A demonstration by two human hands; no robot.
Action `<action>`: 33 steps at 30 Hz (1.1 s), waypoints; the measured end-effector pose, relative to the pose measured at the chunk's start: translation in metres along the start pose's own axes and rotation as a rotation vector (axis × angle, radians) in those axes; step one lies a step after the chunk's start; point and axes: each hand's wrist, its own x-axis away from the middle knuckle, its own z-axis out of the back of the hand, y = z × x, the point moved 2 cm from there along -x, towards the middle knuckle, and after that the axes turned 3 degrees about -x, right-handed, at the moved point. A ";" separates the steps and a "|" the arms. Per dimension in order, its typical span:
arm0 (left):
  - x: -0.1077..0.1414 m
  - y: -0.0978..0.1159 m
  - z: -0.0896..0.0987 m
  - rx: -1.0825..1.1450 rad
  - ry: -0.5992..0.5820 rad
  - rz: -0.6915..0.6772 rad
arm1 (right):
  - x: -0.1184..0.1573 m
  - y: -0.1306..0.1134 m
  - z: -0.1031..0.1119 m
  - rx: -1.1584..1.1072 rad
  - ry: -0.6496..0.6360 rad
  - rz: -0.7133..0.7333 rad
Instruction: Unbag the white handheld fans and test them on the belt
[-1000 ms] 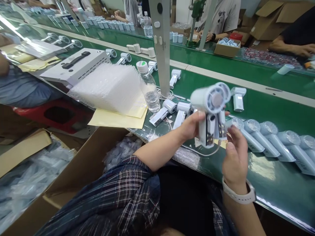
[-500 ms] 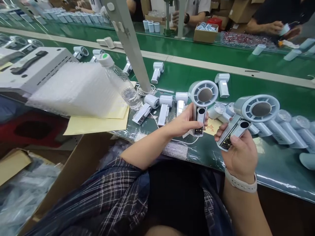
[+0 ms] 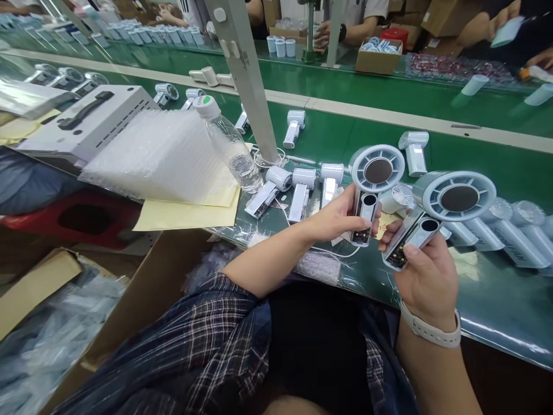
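My left hand (image 3: 334,219) grips a small white handheld fan (image 3: 372,181) by its handle, held upright with the round head facing me. My right hand (image 3: 425,274) holds a second white handheld fan (image 3: 440,210) by its handle, tilted to the right, thumb on the button side. Both fans hover just above the near edge of the green conveyor belt (image 3: 475,150). A white watch sits on my right wrist.
Three fans (image 3: 302,187) lie on the belt left of my hands, a row of wrapped fans (image 3: 505,233) to the right. A water bottle (image 3: 231,147), a bubble-wrap stack (image 3: 159,155), a grey post (image 3: 250,75) and an open carton (image 3: 47,323) stand left. Other people work across the belt.
One second ago both hands held the fans close together in front of me. They have since separated, one fan in each hand, and the view has shifted slightly.
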 end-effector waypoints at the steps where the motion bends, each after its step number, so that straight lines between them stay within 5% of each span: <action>1: 0.000 0.000 0.000 0.007 0.001 -0.003 | 0.001 0.000 0.000 0.002 0.005 -0.012; 18: 0.000 0.002 -0.003 0.015 0.013 0.051 | 0.007 -0.001 0.006 0.022 0.005 -0.030; 25: -0.004 0.000 0.001 -0.033 0.155 0.035 | 0.005 0.008 0.004 0.039 0.080 -0.049; 30: -0.004 0.001 0.000 -0.046 0.011 0.020 | 0.007 0.008 0.004 0.037 0.056 -0.083; 33: -0.006 -0.002 0.004 -0.078 0.020 -0.003 | 0.006 0.005 0.005 0.049 0.091 -0.054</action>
